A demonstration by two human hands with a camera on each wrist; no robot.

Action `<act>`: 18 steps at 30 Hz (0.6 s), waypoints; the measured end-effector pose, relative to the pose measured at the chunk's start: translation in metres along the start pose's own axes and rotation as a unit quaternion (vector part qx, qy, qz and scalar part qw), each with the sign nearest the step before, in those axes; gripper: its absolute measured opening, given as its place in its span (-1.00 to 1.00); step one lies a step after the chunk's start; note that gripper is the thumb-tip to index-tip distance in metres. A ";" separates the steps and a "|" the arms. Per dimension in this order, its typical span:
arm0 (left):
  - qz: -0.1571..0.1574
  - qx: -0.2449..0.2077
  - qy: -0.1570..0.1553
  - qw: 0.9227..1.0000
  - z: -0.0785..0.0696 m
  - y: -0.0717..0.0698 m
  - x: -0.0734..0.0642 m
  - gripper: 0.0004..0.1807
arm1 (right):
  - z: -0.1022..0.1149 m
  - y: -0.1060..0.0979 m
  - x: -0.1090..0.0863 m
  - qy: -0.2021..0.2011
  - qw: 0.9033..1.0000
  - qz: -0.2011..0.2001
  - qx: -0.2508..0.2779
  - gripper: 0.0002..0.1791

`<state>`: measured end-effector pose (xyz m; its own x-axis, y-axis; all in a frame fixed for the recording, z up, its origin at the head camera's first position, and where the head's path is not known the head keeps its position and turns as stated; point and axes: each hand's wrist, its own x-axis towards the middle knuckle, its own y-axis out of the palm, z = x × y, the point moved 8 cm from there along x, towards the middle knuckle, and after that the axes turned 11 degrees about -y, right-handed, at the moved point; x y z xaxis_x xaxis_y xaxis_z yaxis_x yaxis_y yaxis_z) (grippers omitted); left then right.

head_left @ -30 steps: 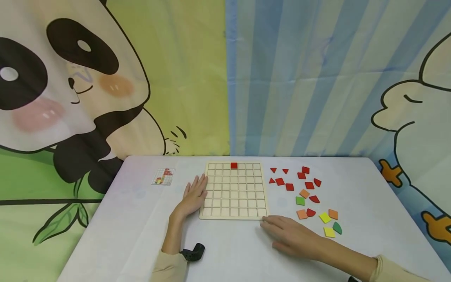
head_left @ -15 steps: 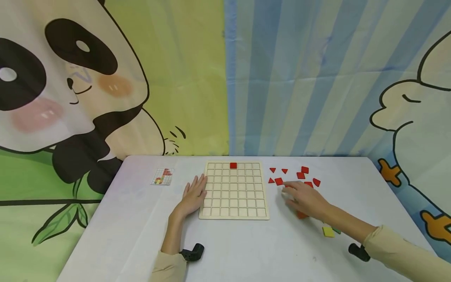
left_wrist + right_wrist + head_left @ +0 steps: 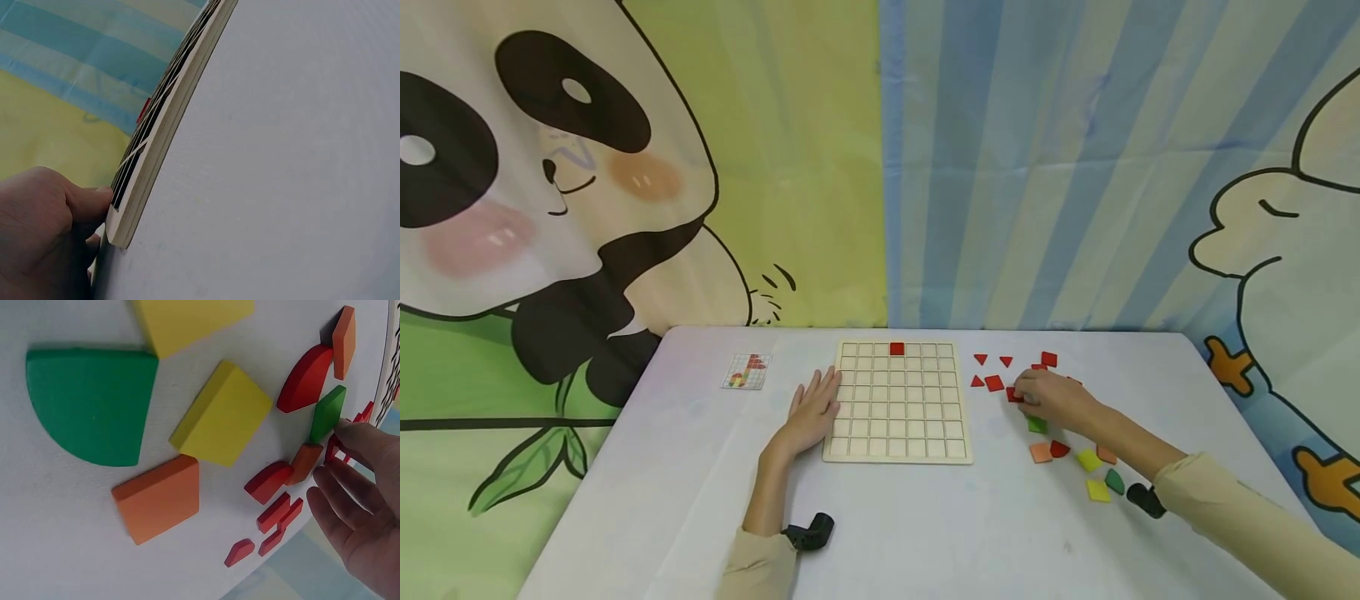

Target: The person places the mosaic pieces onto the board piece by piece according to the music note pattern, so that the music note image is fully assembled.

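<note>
A wooden grid board [image 3: 898,427] lies on the white table, with one red square tile [image 3: 897,349] in its top row. My left hand [image 3: 809,419] rests beside it, fingers extended and spread, thumb at the board's left edge. In the left wrist view the thumb [image 3: 90,203] meets the frame near a corner. Right of the board, my right hand [image 3: 1056,400] reaches down among the loose tiles. Its thumb and forefinger pinch a red square tile [image 3: 1013,395], partly hidden by the fingers. A green square tile [image 3: 328,414] lies close by the thumb.
A small pattern card [image 3: 747,372] lies left of the board. Red triangles [image 3: 1006,361] and another red square [image 3: 994,383] lie between board and right hand. Nearer the front are yellow tiles [image 3: 1098,491], orange squares [image 3: 1041,452] and a green quarter-circle [image 3: 1115,481]. Curtains hang behind the table.
My right hand has moved from the board's lower right corner up and right to the loose tiles, and its fingers have closed on a red square. The left hand has stayed put.
</note>
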<state>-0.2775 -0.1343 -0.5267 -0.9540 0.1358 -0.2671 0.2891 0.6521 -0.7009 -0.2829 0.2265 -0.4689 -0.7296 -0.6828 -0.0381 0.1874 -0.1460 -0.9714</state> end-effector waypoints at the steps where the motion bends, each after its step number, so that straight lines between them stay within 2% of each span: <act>1: 0.000 0.000 0.000 1.000 0.000 0.000 0.000 -0.36 | 0.000 0.000 0.000 -0.002 1.000 -0.003 0.004 -0.86; 9: 0.001 -0.002 0.006 1.000 -0.001 0.000 0.000 -0.36 | -0.005 0.001 0.000 -0.014 0.999 -0.021 0.043 -0.88; 15: 0.000 -0.001 0.003 1.000 -0.001 -0.001 0.000 -0.36 | -0.005 -0.002 0.001 -0.051 0.997 -0.049 0.026 -0.90; 18: -0.001 0.005 0.003 1.000 -0.001 0.000 0.001 -0.36 | -0.004 -0.003 -0.001 -0.051 0.996 -0.063 0.028 -0.88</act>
<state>-0.2782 -0.1334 -0.5265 -0.9548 0.1390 -0.2629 0.2887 0.6444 -0.7081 -0.2855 0.2306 -0.4673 -0.6793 -0.7255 0.1107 0.1370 -0.2736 -0.9520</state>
